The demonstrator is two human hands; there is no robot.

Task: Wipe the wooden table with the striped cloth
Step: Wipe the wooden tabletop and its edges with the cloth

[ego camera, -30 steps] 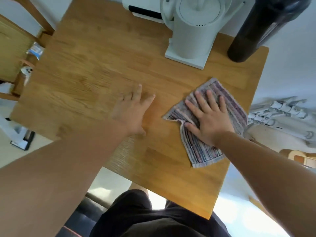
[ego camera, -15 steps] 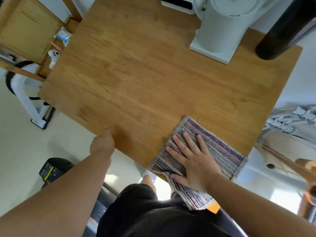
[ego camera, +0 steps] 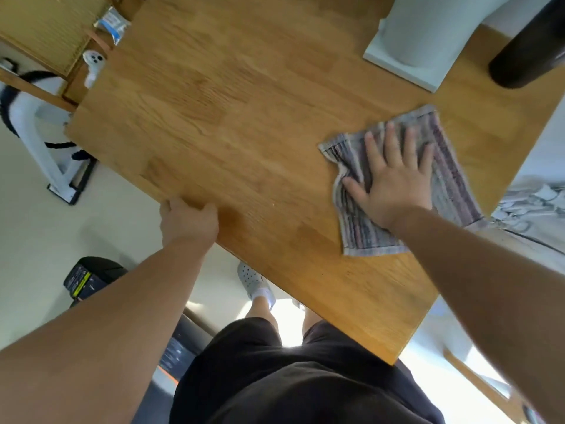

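A pale floor (ego camera: 61,240) lies below the left grip (ego camera: 188,220), whose fingers curl over the near edge of the wooden surface (ego camera: 244,133). This surface spreads wide ahead of both grips, its planks bare between them. Beyond the right grip (ego camera: 394,185) stands a white appliance (ego camera: 409,65) on a square base, with a dark cylinder (ego camera: 526,56) to its right. The striped cloth (ego camera: 452,185) lies under the right grip, which presses it flat with its fingers spread wide and straight, near the surface's right edge. Far ahead of the left grip, off the surface, rests a white game controller (ego camera: 93,61).
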